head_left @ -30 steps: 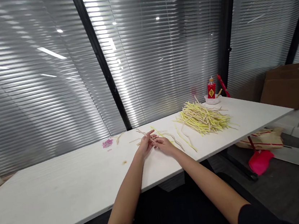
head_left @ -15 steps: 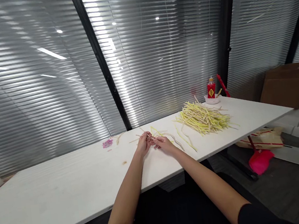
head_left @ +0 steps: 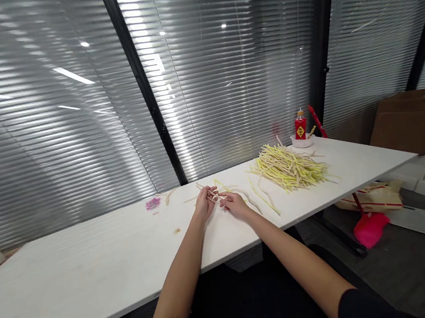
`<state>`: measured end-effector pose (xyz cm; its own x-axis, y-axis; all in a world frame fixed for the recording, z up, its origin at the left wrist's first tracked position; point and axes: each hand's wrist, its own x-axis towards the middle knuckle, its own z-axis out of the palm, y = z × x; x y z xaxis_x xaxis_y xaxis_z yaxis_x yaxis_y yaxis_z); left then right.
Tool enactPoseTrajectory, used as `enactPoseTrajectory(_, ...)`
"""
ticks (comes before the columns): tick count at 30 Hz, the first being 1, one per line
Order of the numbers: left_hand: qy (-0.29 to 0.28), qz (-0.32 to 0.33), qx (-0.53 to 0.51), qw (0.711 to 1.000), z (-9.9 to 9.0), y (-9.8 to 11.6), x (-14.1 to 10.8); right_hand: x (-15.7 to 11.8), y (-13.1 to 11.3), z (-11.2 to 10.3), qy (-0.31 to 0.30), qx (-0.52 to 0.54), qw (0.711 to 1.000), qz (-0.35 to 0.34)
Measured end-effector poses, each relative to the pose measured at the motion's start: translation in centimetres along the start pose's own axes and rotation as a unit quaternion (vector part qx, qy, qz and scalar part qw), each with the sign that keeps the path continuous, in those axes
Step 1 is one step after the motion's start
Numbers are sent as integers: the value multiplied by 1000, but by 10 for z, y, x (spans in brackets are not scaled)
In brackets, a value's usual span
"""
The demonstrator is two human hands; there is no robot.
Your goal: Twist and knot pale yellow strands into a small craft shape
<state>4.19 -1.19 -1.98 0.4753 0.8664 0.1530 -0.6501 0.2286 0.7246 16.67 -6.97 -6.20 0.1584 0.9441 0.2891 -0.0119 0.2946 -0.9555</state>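
My left hand (head_left: 205, 202) is closed on thin pale strands, whose ends stick out above and to its left. Facing it closely, my right hand (head_left: 234, 204) has its thumb and fingers pinched on a pale strand running between the two hands. Loose pale and yellow strands lie behind and beside my hands; one yellow strand (head_left: 264, 199) is to the right. Further right is a big pile of yellow and cream strands (head_left: 289, 167). A small pink-purple heap (head_left: 153, 203) sits left of my hands, too small to make out in detail.
The white table (head_left: 94, 266) runs along a window with blinds. A red bottle (head_left: 300, 126) stands at a shallow white bowl (head_left: 303, 142) at the back right. Cardboard boxes (head_left: 405, 122) and a pink-red object (head_left: 372, 229) are beyond the table at right.
The fingers of both hands have opened slightly and moved a little apart, with more of the pale strands showing between them. The items on the table have not moved.
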Motion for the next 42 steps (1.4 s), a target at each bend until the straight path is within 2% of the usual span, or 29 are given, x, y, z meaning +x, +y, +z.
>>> enactPoseTrajectory(2, 17, -2, -42, 999, 2, 0, 0, -4, -4, 0, 3, -42, 999, -16)
enactPoseTrajectory(5, 16, -12, -91, 996, 4, 0, 0, -13, -15, -2, 8, -172, 983, -61)
enactPoseTrajectory(10, 34, -14, -109, 993, 5, 2, -1, -21, -28, -1, 20, -409, 902, -137)
enactPoseTrajectory(13, 43, -15, -117, 992, 6, 3, -1, -21, -29, 1, 25, -493, 859, -133)
enactPoseTrajectory(15, 40, -20, -121, 992, 5, 3, 0, -20, -29, 2, 22, -514, 849, -120)
enactPoseTrajectory(19, 37, -29, -117, 992, 5, 3, -1, -21, -28, 1, 20, -489, 866, -103)
enactPoseTrajectory(28, 35, -29, -97, 994, 8, 3, -4, -19, -24, -2, 24, -368, 921, -125)
enactPoseTrajectory(33, 33, -25, -86, 995, 6, 2, -2, -19, -25, -1, 34, -325, 941, -94)
enactPoseTrajectory(37, 33, -18, -86, 996, 5, 2, -1, -19, -26, 0, 32, -283, 958, -39)
enactPoseTrajectory(42, 28, -12, -78, 996, 5, 3, -1, -18, -23, -2, 37, -277, 960, -29)
